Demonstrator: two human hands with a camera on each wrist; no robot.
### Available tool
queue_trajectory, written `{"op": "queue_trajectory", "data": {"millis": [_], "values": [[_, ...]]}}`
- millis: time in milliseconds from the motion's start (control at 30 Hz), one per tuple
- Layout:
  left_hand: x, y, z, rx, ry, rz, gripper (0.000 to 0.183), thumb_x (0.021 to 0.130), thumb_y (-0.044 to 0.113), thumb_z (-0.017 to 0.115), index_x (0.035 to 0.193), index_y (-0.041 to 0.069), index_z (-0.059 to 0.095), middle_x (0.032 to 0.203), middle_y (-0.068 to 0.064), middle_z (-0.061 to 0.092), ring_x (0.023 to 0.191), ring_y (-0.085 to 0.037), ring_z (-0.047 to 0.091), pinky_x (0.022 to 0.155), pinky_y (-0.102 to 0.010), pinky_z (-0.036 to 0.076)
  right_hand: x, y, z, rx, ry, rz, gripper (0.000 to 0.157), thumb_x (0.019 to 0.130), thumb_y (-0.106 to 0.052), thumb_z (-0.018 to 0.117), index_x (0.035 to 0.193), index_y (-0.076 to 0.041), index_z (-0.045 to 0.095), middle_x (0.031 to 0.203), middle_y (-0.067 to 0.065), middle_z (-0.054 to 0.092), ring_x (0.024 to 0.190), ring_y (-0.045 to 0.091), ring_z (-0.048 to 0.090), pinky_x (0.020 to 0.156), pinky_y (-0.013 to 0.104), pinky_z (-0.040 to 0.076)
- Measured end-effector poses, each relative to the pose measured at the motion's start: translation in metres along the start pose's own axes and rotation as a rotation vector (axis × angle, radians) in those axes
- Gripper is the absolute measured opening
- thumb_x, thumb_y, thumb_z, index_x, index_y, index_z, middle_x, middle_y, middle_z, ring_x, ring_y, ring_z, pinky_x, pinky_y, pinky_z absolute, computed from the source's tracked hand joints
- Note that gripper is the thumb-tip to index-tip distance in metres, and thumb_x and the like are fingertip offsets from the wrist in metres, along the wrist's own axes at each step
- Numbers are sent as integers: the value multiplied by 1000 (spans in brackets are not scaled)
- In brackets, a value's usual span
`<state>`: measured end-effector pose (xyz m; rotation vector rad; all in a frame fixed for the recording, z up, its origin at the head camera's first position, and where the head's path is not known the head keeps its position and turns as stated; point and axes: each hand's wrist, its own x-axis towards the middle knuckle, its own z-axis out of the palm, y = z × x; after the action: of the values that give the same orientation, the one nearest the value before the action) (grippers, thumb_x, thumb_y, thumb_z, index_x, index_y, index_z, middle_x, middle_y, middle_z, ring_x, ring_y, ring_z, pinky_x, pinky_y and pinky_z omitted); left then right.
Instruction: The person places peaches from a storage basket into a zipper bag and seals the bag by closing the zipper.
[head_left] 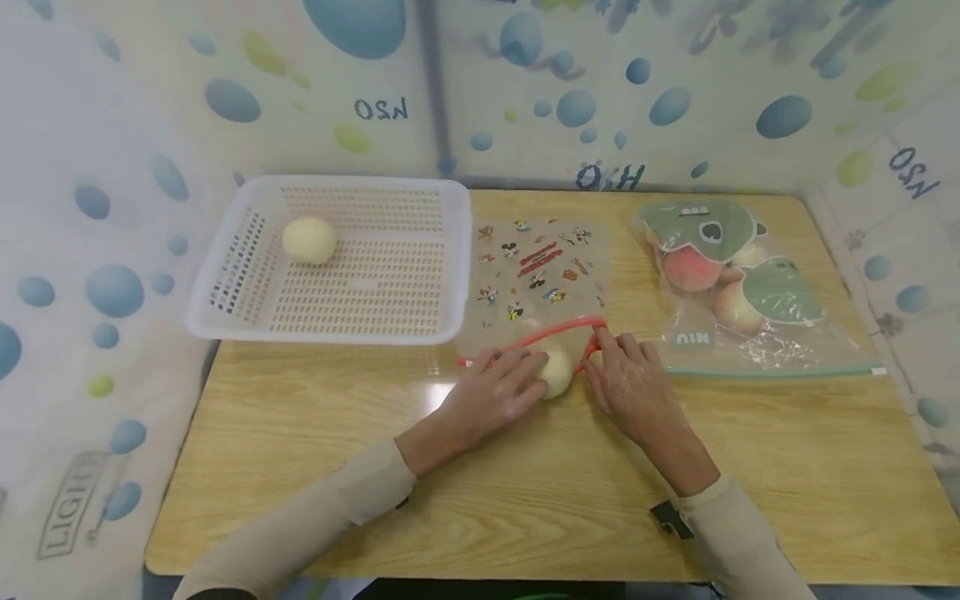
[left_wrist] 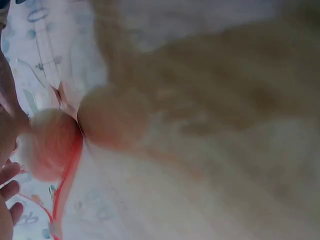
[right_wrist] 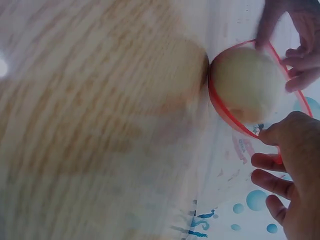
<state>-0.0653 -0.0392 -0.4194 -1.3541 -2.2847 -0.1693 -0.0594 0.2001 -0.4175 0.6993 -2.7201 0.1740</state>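
Right hand point(head_left: 633, 390): pinching bag point(head_left: 540, 292) edge | fruit point(head_left: 557, 372): at mouth | basket point(head_left: 459, 267): alongside

1. On the table point(head_left: 525, 517), the basket point(head_left: 322, 336) stands left, one round fruit point(head_left: 310, 241) in its left half.
2. Right of the basket lies the open bag point(head_left: 536, 287), a second fruit point(head_left: 557, 372) at its near mouth, between left hand point(head_left: 491, 396) and right hand point(head_left: 636, 385).
3. Farthest right lies the filled bag point(head_left: 750, 357), peaches point(head_left: 692, 269) inside.

The left forearm point(head_left: 292, 525) and right forearm point(head_left: 738, 537), both in pale long sleeves point(head_left: 378, 483), reach forward and slant inward. The left hand point(head_left: 493, 396) points rightward, back up, fingers bent. The right hand point(head_left: 630, 387) leans toward it, just apart, thumb and forefinger pinching, other fingers loosely curved.
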Motion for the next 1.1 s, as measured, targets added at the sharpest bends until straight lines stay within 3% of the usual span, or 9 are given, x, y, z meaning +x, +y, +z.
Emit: {"op": "queue_trajectory", "data": {"millis": [133, 300, 733, 833, 1000, 1100], "values": [[3, -6, -7, 15, 53, 3, 24, 91, 10, 40, 91, 12, 64, 104, -8, 56, 94, -26, 51, 73, -38, 43, 1, 0, 1, -2, 47, 23, 44, 86, -28, 55, 113, 5, 44, 85, 17, 53, 82, 33, 51, 66, 46, 38], [1, -5, -10, -27, 48, 30, 30, 91, 13, 37, 88, 11, 67, 91, -5, 59, 85, -24, 52, 69, -37, 42, 3, -1, 1, 39, 82, 24, 46, 86, -26, 55, 117, 6, 43, 89, 16, 54, 84, 34, 51, 72, 49, 37], [-4, -1, -9, -65, 83, 37, 24, 87, 17, 39, 82, 13, 62, 85, -1, 58, 83, -22, 53, 68, -36, 41, 7, -3, 0, 87, 201, 1, 51, 87, -30, 52, 118, 9, 41, 80, 15, 54, 72, 32, 50, 69, 49, 36], [-3, -1, -7, -60, 29, 36, 25, 87, 17, 37, 88, 13, 61, 93, -2, 60, 88, -23, 53, 72, -37, 41, 8, -4, -1, 89, 202, 10, 50, 87, -31, 51, 118, 8, 41, 80, 15, 54, 72, 32, 50, 70, 49, 37], [1, -1, -3, -27, -119, 17, 24, 90, 15, 38, 100, 9, 59, 107, -8, 57, 91, -25, 54, 81, -38, 42, 8, -7, -3, 84, 154, 24, 51, 86, -31, 55, 118, 7, 40, 82, 15, 56, 75, 32, 51, 73, 49, 37], [5, -1, -5, 4, -177, 5, 20, 88, 14, 44, 100, 10, 58, 124, -18, 48, 109, -31, 48, 94, -42, 36, 7, -8, -4, 79, 116, 32, 53, 86, -31, 54, 120, 7, 39, 85, 16, 57, 78, 31, 52, 74, 48, 37]]}}
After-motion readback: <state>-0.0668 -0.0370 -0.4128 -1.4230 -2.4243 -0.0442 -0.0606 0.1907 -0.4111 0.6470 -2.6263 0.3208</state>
